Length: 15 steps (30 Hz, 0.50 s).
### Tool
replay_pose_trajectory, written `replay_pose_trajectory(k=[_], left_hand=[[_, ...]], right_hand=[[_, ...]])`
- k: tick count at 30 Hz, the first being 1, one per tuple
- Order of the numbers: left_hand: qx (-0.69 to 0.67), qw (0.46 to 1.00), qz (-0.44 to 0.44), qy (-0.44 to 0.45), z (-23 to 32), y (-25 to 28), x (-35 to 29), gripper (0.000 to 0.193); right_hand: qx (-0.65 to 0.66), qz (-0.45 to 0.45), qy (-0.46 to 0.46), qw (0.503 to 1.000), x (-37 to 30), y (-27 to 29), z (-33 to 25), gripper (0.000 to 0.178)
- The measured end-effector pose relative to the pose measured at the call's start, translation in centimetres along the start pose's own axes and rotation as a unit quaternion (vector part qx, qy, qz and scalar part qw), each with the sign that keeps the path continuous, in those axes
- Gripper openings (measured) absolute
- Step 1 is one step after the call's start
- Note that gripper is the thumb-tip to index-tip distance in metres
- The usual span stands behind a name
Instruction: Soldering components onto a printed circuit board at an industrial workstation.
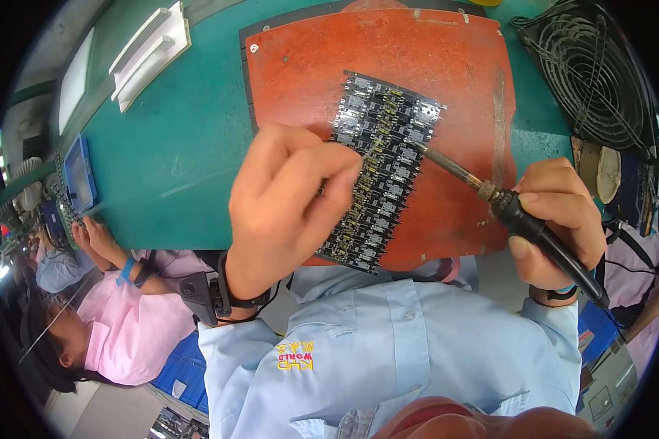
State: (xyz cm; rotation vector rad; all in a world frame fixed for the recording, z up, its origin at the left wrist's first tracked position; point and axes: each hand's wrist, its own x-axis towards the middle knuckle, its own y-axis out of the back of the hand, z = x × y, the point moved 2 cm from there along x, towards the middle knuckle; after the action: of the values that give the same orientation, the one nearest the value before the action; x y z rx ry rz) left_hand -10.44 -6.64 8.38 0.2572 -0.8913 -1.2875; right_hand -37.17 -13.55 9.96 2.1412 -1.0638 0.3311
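Observation:
A black panel of small circuit boards (377,197) lies at a slant on the red-orange mat (461,197). My right hand (560,223) is closed round the black handle of a soldering iron (531,219). The iron's metal tip points left and meets the panel's upper right part, though smoke or glare blurs the contact. My left hand (293,194) hovers over the panel's left side, thumb and forefinger pinched. From that pinch a thin, pale strand of solder wire (374,151) seems to run toward the tip. The hand hides part of the panel's left edge.
The mat rests on a green table (176,161). At the far right stands a black fan with a wire guard (589,84). A white ridged holder (150,55) and a blue tray (80,172) are leftward. Another person in pink (139,329) works at the left.

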Motion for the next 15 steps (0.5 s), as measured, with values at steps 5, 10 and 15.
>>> replay_pose_trajectory(k=[5,10,15], left_hand=[[-0.007,0.999,-0.046,-0.02,0.2,-0.8,-0.1,0.022],[-0.008,0.998,-0.049,-0.036,-0.2,-1.1,0.0,0.023],[-0.002,0.998,-0.054,-0.03,-0.2,-1.0,0.0,0.022]], right_hand=[[0.012,-0.044,-0.007,0.999,0.9,-0.7,0.0,0.036],[0.014,-0.051,-0.014,0.998,1.5,-1.2,-0.1,0.037],[0.011,-0.05,-0.024,0.998,1.6,-1.4,-0.1,0.037]])
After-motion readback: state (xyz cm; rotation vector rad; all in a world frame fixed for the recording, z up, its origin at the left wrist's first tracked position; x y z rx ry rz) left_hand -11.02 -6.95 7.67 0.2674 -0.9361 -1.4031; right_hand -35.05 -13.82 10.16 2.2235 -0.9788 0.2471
